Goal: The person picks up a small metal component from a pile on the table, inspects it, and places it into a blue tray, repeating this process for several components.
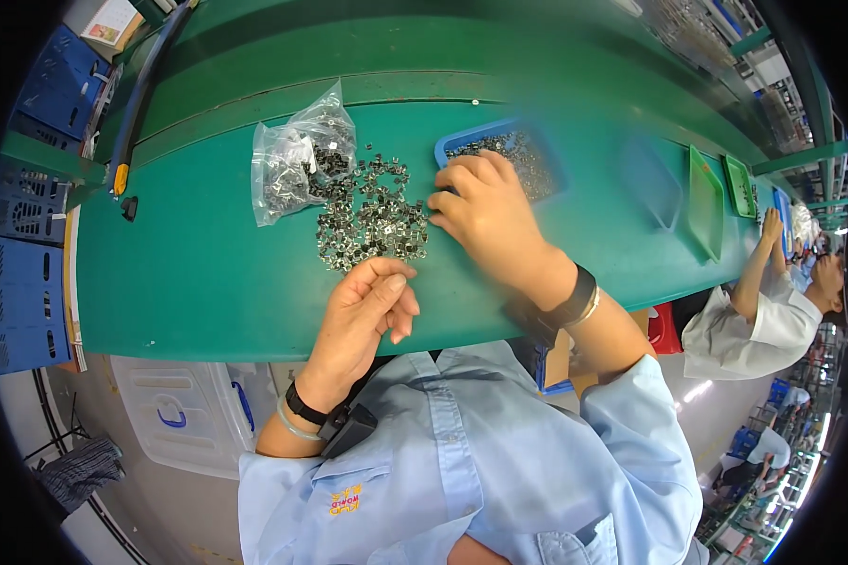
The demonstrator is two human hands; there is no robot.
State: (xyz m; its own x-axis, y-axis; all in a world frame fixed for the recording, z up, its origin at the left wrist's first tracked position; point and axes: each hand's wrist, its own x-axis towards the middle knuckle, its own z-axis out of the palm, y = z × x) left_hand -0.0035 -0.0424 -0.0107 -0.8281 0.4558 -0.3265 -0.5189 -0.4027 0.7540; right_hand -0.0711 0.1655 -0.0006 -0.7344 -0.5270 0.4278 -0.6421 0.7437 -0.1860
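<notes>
A loose pile of small shiny metal and black parts (372, 226) lies on the green table in front of me. My left hand (358, 311) is at the pile's near edge, palm turned partly up, with thumb and index finger pressed together; what they pinch, if anything, is too small to make out. My right hand (492, 217) hangs between the pile and a blue tray (440, 149), covering the tray's near left corner. Its fingers are curled toward the thumb, and whatever is between them is hidden. Similar small parts (513, 155) fill the tray, blurred on its right side.
An open clear plastic bag (271, 169) of parts adjoins the pile. A yellow-tipped tool (121, 179) leans at the left edge. A blue tray (652, 184) and green trays (705, 202) stand to the right, near a co-worker (754, 320). Blue crates (24, 292) stand left.
</notes>
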